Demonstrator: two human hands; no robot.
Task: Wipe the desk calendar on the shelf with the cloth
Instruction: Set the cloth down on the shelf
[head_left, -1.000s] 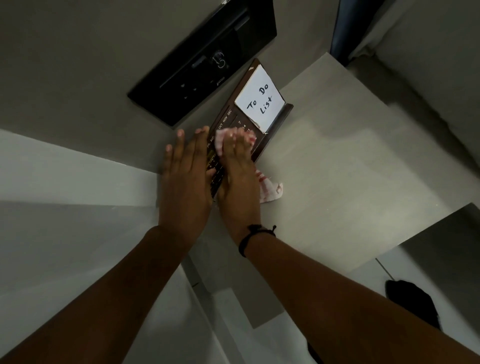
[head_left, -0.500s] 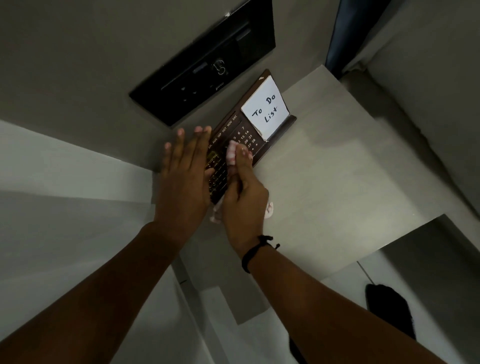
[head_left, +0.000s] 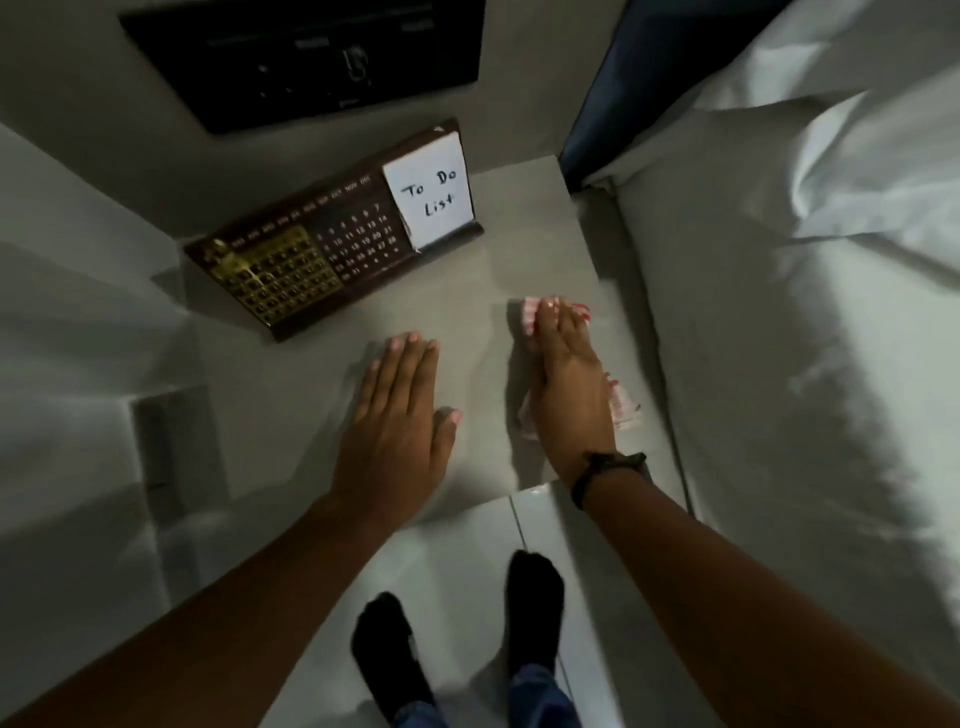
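Note:
The brown desk calendar (head_left: 322, 249) leans at the back of the grey shelf (head_left: 498, 244), with a gold grid on its left, a date grid in the middle and a white "To Do List" note on its right. My left hand (head_left: 400, 415) lies flat and open on the shelf in front of the calendar, apart from it. My right hand (head_left: 569, 384) presses flat on the pink and white cloth (head_left: 530, 317) on the shelf, to the right of the calendar and not touching it.
A black panel (head_left: 311, 57) hangs on the wall above the calendar. A bed with white sheets (head_left: 805, 312) borders the shelf's right edge. My feet in black socks (head_left: 535, 582) stand on the light floor below the shelf's front edge.
Both hands have come off the calendar toward me. The right hand carried the cloth down onto the shelf at the right. My view has swung so the calendar is fully uncovered.

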